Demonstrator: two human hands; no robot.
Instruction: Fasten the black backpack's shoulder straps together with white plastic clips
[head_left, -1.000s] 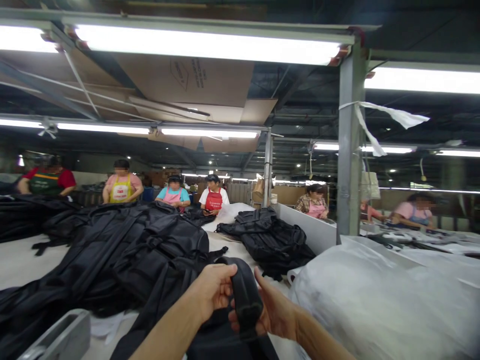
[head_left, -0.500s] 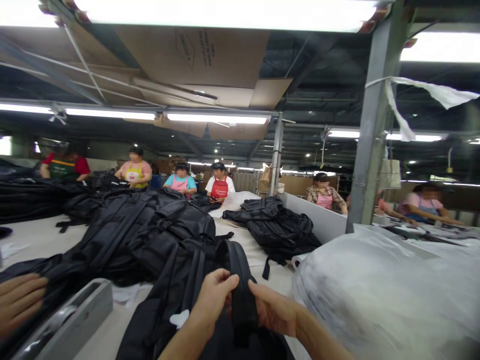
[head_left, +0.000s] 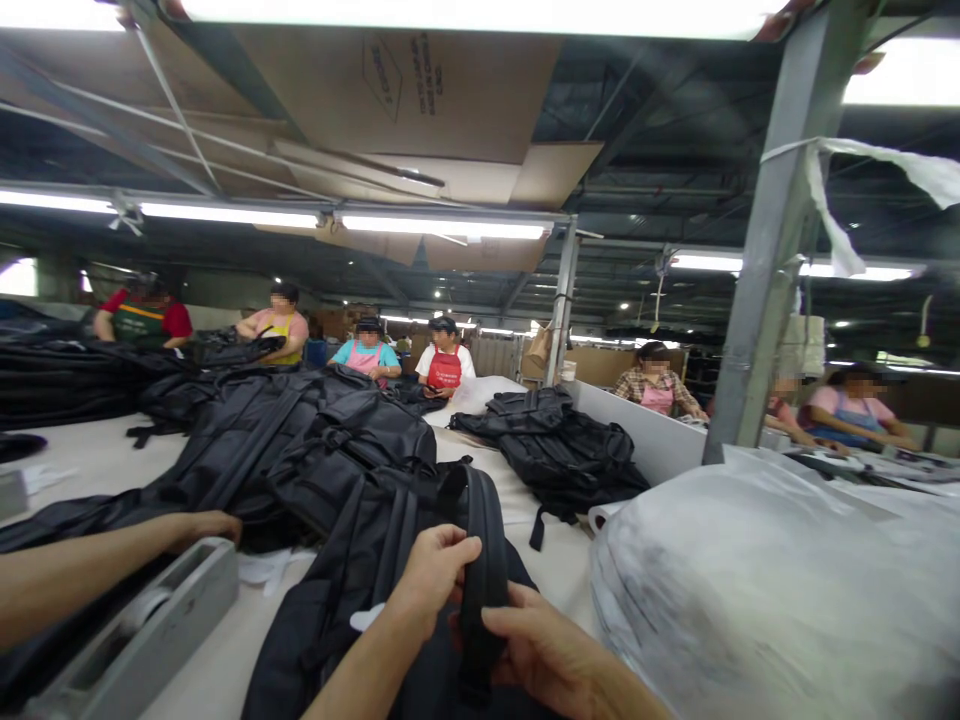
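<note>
A black strap [head_left: 487, 530] arches up from a black backpack [head_left: 330, 590] lying at the front of the table. My left hand [head_left: 435, 575] pinches the strap's left edge between thumb and fingers. Lower on the right side, my right hand [head_left: 544, 640] grips the same strap, its thumb across the front and its fingers partly hidden behind. A small white piece [head_left: 367, 617] shows on the backpack beside my left wrist.
Another person's arm [head_left: 97, 560] reaches in from the left, behind a grey metal dispenser [head_left: 142, 630]. More black backpacks [head_left: 300, 440] are piled ahead. Clear plastic bags [head_left: 772, 580] bulge at the right, near a metal post [head_left: 780, 230]. Several people work farther back.
My right hand has slid lower along the strap, while my left hand keeps its hold. The other person's arm has reached farther in, its hand now behind the dispenser. The view has shifted slightly.
</note>
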